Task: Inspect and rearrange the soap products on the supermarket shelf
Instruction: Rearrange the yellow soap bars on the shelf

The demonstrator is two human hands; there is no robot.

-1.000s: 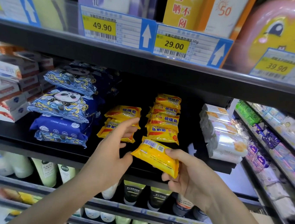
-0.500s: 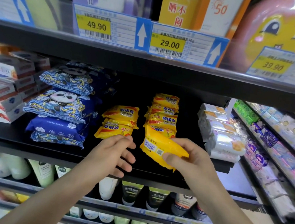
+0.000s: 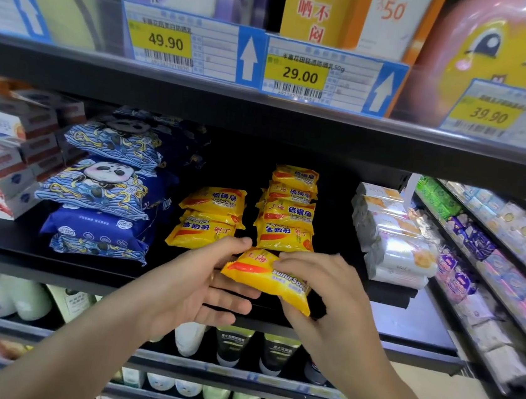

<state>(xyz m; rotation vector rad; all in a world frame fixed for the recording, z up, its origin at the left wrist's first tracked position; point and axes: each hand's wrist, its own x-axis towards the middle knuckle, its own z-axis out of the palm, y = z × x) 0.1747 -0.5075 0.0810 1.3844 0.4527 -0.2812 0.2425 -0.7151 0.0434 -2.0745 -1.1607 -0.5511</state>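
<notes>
Change: since half a second ago the soap pack [image 3: 265, 278] has turned over, its printed front now up where the barcode side showed, and the left hand [image 3: 192, 289] has come up to touch it.
Left hand: reaches in from the lower left, palm turned up and inward, fingers spread under the pack's left end, thumb tip on its upper left corner. It cradles the pack loosely, not clenched.
Right hand: the right hand [image 3: 326, 292] comes in from the lower right, back of the hand towards the camera, fingers curled over the pack's top edge and right end, grasping it.
Pack and grip: held between both hands, tilted, left end higher, right end lower beneath the right palm.
Pack location: in front of the black shelf [image 3: 5, 235], just below the right stack [image 3: 288, 212] of yellow packs, not resting on the shelf.
Left stack: a shorter left stack [image 3: 208, 217] lies just beyond the left thumb.
Neighbours: blue packs [image 3: 102, 187] stand to the left, white packs [image 3: 394, 240] to the right.
Above: price tags [image 3: 299, 72] read 49.90, 29.00 and 39.90.
</notes>
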